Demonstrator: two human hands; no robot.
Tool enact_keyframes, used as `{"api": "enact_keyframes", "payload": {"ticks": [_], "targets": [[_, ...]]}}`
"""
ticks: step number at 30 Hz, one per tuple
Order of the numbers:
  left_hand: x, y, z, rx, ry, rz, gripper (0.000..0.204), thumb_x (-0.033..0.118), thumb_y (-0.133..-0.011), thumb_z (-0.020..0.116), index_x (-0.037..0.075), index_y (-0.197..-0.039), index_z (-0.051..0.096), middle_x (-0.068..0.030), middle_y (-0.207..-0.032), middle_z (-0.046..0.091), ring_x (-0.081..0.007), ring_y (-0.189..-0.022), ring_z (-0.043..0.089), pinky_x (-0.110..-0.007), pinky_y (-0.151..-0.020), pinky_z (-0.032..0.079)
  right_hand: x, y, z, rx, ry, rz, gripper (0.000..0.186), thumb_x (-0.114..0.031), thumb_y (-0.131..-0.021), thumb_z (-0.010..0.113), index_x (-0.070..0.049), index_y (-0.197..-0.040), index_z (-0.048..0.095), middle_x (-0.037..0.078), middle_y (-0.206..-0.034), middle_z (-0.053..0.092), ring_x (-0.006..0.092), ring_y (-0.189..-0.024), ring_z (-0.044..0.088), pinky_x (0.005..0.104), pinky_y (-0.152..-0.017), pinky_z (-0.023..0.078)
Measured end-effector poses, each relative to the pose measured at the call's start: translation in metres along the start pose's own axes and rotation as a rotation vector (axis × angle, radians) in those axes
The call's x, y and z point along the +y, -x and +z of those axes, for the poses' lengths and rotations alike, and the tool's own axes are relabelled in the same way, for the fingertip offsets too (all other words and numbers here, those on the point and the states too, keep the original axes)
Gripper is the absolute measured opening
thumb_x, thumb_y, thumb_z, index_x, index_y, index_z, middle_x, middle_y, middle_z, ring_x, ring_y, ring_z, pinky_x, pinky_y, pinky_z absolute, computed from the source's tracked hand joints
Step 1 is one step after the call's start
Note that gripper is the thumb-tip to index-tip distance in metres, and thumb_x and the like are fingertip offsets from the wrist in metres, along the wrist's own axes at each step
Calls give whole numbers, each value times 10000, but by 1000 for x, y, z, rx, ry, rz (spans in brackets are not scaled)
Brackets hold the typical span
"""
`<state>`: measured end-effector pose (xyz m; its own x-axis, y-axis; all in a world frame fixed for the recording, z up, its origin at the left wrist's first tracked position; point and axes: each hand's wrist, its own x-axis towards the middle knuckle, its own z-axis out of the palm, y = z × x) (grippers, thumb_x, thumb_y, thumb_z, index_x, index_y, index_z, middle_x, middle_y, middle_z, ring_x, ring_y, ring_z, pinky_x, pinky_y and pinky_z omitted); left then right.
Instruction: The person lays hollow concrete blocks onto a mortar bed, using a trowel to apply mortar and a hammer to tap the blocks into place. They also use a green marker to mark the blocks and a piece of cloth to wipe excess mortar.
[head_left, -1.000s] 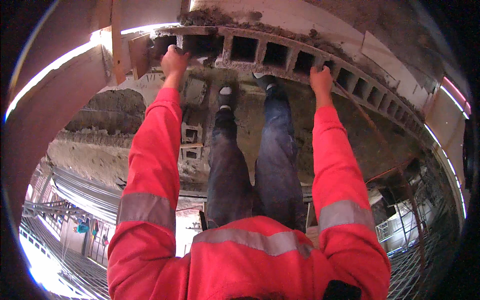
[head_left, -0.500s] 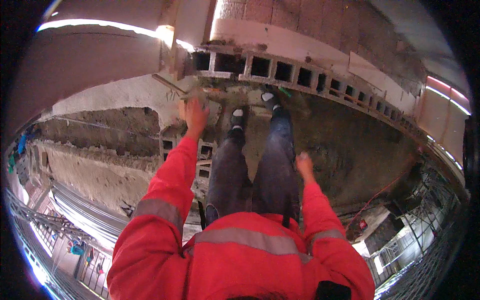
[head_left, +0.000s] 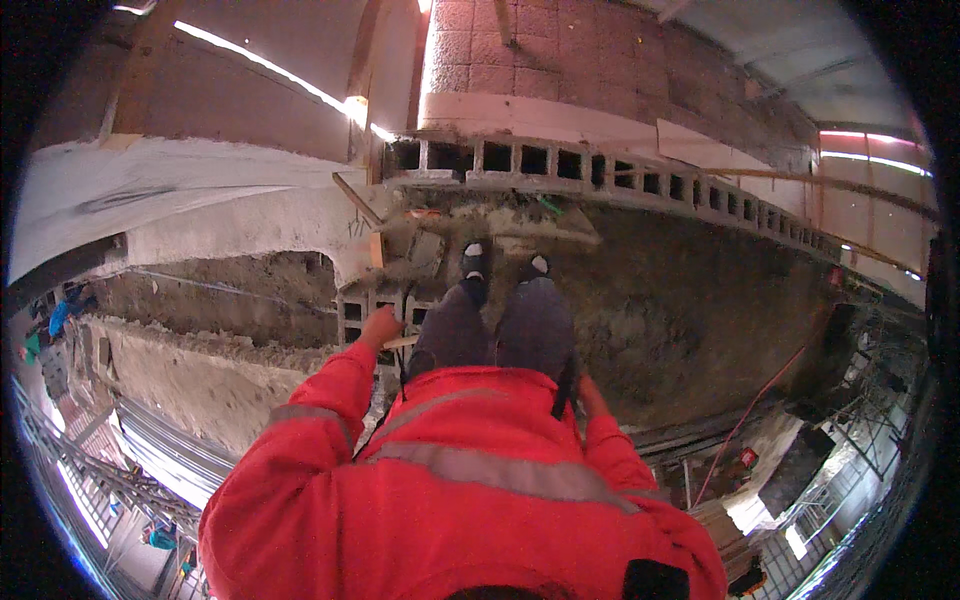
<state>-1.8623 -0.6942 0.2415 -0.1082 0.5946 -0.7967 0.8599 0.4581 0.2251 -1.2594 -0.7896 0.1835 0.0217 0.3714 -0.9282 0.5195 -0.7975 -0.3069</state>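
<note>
My left hand hangs just over a few grey hollow concrete blocks beside my left leg. A short pale strip of wood shows next to it. Only the back of this hand is plain; its fingers are too small and hidden to read, and I cannot tell whether it touches a block. My right hand is low beside my right thigh, its fingers mostly out of sight. Both arms wear red sleeves with grey bands.
Ahead of my feet runs a row of hollow blocks with their cavities showing. A trench lies on the left. Loose boards and a leaning stick are near my shoes. On the right, a red line crosses the dirt ground.
My left hand has come back from the wood by the block row to the blocks near my leg. My right hand has drawn in to my thigh. My feet now stand side by side.
</note>
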Motion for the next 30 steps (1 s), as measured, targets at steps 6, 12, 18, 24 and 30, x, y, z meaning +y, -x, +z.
{"api": "enact_keyframes", "payload": {"ticks": [6, 12, 18, 24, 30], "targets": [[-18, -42, -17, -142, -132, 466, 463, 458, -768, 643, 35, -954, 652, -241, -960, 638, -404, -906, 606, -473, -784, 483, -21, 57, 31, -18, 298, -290, 311, -179, -814, 541, -52, -1085, 622, 226, -930, 630, 396, -836, 610, 450, -727, 489], [87, -24, -13, -219, -79, 631, 340, 284, -794, 565, 37, -1024, 611, -237, -955, 632, -397, -883, 612, -469, -769, 485, 47, 164, 57, 76, 143, -109, 310, -184, -821, 549, -65, -1099, 616, 207, -969, 631, 355, -867, 611, 428, -760, 478], [106, -12, -13, -272, -193, 472, 410, 232, -774, 604, 54, -1143, 574, -217, -1012, 632, -354, -925, 612, -445, -797, 482, 123, 175, 136, 255, -103, -86, 328, -180, -824, 561, -59, -1126, 594, 199, -1007, 631, 344, -922, 604, 425, -832, 460], [200, 7, 30, -442, -429, 500, 435, 259, -762, 651, 70, -1148, 586, -188, -1007, 649, -314, -897, 624, -423, -778, 490, 207, 189, 189, 379, -254, -104, 369, -151, -808, 582, -66, -1167, 567, 183, -1048, 630, 333, -971, 595, 424, -912, 438], [277, -4, -36, -382, -537, 450, 461, 286, -749, 698, 86, -1153, 599, -160, -1002, 665, -275, -870, 636, -401, -759, 499, 143, 184, 141, 632, 295, -560, 450, -104, -775, 569, -96, -1224, 539, 109, -1031, 653, 300, -993, 599, 417, -935, 458]]}}
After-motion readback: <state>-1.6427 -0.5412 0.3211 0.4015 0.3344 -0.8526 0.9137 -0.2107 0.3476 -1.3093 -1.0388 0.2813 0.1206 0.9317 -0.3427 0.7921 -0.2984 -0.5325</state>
